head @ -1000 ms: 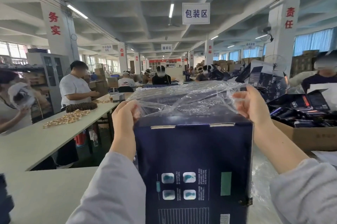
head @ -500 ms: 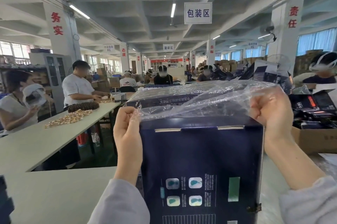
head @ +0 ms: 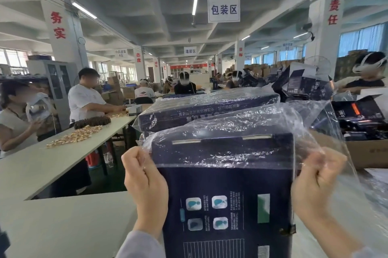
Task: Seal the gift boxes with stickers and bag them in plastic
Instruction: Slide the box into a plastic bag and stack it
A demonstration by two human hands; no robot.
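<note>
plastic bag (head: 241, 125) over gift box (head: 226, 190) top | bagged box (head: 205, 106) behind | cardboard carton (head: 369, 152) right

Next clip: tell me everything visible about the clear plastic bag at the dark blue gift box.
The clear plastic bag is thin, glossy, crinkled, see-through film. Its open mouth is drawn over the top of the upright dark blue cardboard gift box, its edge crossing the box's upper front; loose film billows above. The left hand and right hand each pinch its edge beside the box.

A heap of small gold-wrapped pieces (head: 73, 137) lies on the long pale bench (head: 31, 170). A person in a white T-shirt (head: 86, 101) stands at its far end.
</note>
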